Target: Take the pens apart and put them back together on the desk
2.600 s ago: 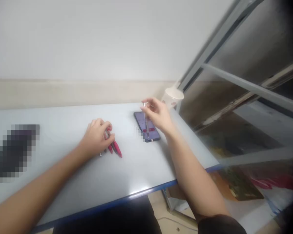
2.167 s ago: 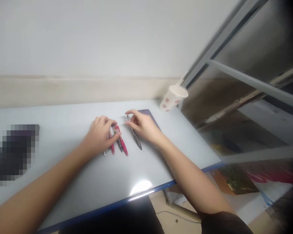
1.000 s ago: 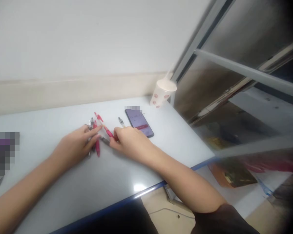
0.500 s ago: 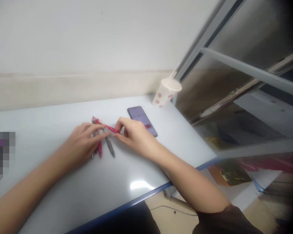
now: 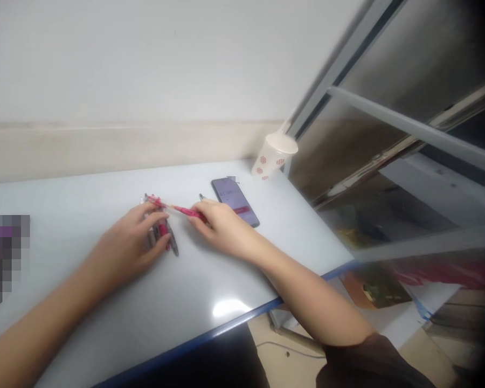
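Note:
My left hand [image 5: 131, 243] lies on a small bunch of red and grey pens [image 5: 166, 237] on the pale table [image 5: 105, 302], fingers curled over them. My right hand [image 5: 220, 226] pinches the near end of one red pen [image 5: 173, 207], which lies across the tops of the others. A grey pen tip [image 5: 202, 197] shows just behind my right hand's fingers.
A dark phone [image 5: 235, 200] with a lit screen lies right of my right hand. A paper cup [image 5: 272, 156] with red flowers stands at the table's far right corner by a grey metal frame [image 5: 388, 121]. The table's blue front edge [image 5: 242, 318] runs close below my right forearm.
My left hand has drawn the pens slightly closer together. My right hand has shifted a little right, still holding the red pen, and a grey pen now peeks out behind it.

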Tool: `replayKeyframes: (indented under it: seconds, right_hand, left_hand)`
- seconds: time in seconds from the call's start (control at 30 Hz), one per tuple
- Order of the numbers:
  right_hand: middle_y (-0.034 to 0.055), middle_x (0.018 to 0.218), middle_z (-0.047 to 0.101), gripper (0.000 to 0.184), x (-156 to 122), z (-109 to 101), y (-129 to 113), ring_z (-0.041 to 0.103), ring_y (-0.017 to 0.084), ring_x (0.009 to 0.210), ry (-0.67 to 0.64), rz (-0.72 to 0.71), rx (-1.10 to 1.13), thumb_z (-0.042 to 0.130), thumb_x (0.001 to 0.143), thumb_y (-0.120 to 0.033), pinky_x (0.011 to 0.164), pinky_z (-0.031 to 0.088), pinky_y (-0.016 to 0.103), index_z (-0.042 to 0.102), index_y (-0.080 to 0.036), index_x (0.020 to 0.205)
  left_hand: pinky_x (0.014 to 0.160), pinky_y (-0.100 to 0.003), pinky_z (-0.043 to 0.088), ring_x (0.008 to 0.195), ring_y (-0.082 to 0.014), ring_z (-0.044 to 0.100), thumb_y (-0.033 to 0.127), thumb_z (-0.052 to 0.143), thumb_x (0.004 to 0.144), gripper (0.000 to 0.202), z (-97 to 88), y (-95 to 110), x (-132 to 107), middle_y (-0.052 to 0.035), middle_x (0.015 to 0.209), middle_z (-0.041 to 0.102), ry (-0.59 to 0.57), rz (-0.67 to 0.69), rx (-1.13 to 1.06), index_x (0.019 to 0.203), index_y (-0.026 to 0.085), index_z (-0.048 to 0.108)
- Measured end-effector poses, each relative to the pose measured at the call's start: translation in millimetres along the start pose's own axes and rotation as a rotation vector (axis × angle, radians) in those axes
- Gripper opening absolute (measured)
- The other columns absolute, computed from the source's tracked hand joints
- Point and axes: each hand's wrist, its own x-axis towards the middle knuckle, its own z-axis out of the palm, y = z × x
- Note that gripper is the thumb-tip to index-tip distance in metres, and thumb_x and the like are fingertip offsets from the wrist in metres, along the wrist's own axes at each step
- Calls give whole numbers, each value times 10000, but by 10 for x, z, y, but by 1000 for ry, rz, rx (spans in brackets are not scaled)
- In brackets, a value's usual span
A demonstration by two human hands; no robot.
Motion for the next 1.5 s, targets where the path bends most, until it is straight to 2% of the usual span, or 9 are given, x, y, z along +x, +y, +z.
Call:
replayKeyframes:
  seconds: [0.2, 0.27, 0.37, 0.53, 0.73, 0.9, 1.07, 1.3, 1.5]
  right_hand:
    - [-28, 657, 445, 451, 1, -35, -55, 404, 117, 628, 45, 30, 204, 433, 1091, -407, 635, 298, 299, 396, -210, 687]
    - [-39, 593, 411, 532, 0, -58, -63, 380, 103, 581, -11, 16, 339, 413, 1095, -467, 614, 307, 291, 392, -206, 632]
    - [-22, 559, 523, 622, -10, -98, -73, 445, 90, 542, -142, -4, 512, 387, 1097, -541, 608, 367, 267, 498, -188, 597]
    - [-8, 600, 631, 578, -37, -161, -67, 427, 85, 438, -350, -7, 496, 394, 1095, -560, 520, 373, 258, 599, -179, 711]
    - [35, 843, 697, 285, -33, -165, -6, 591, 154, 714, -139, -277, 1, 527, 1078, -360, 681, 404, 278, 661, -184, 898]
    - [79, 1053, 755, 412, 10, -98, 11, 674, 225, 862, 21, -140, 37, 559, 1053, -536, 752, 462, 324, 655, -222, 1303]
    - [97, 1113, 773, 385, 46, 27, 0, 707, 264, 992, 63, -71, 25, 445, 1103, -481, 848, 491, 364, 684, -221, 1256]
    - [99, 1204, 726, 376, -38, 120, -87, 635, 272, 1148, -101, -163, 10, 465, 1100, -495, 951, 481, 393, 704, -238, 1236]
    - [31, 829, 683, 471, 22, 54, -26, 599, 169, 764, 28, -34, 308, 485, 1069, -576, 732, 434, 308, 659, -193, 858]
  left_hand:
    - [911, -523, 577, 1061, -325, 674, 421, 578, 1020, 282, -140, -11, 44, -111, 1072, 685, 284, -26, 68, 1125, 192, 705]
    - [914, -524, 562, 1078, -334, 654, 427, 591, 1020, 307, -190, -28, 55, -130, 1113, 684, 346, -1, 125, 1201, 194, 674]
    - [902, -473, 548, 1042, -301, 657, 381, 542, 1057, 278, -211, -66, 51, -139, 1161, 701, 225, 171, 102, 1260, 203, 611]
    - [619, -325, 431, 657, -201, 533, 294, 419, 1095, 269, -220, -76, 12, -21, 728, 585, 87, 258, 39, 890, 215, 575]
    - [636, -304, 415, 672, -194, 549, 358, 336, 1107, 391, -335, -15, -13, -22, 736, 598, -155, 109, -61, 800, 216, 533]
    - [628, -306, 377, 637, -180, 501, 362, 312, 1098, 377, -410, -26, -3, -14, 710, 552, -84, -41, 4, 795, 222, 489]
    - [587, -301, 328, 581, -158, 434, 318, 328, 1078, 328, -385, 10, -4, 5, 676, 503, -3, -251, 7, 775, 231, 419]
    - [602, -306, 334, 597, -157, 441, 377, 335, 1079, 354, -325, -14, -13, 13, 688, 500, 54, -355, -101, 769, 230, 426]
    - [660, -286, 421, 677, -158, 550, 390, 387, 1086, 373, -312, 8, -15, 4, 744, 601, -36, -228, -251, 810, 210, 561]
